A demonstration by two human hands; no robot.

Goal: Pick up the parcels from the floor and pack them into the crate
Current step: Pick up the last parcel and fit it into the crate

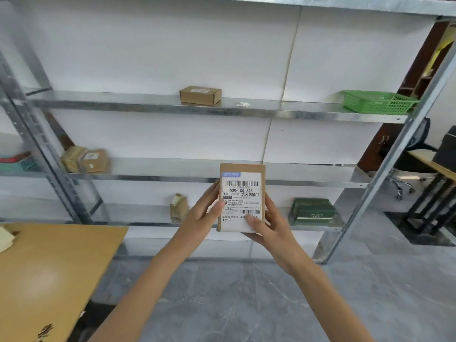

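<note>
A small brown cardboard parcel [243,191] with a white shipping label is held upright in front of me, label facing the camera. My left hand [201,213] grips its left edge with the thumb on the label. My right hand [269,225] holds its lower right corner, thumb pressed on the label's bottom. Both arms reach forward over the grey floor. No crate shows in this view.
A metal shelf rack [148,106] stands ahead with a cardboard box [200,95], a green basket [377,101], two brown parcels [85,160], a small tan parcel [178,209] and a green box [312,211]. A wooden tabletop [49,272] lies at lower left; desk and chair at right.
</note>
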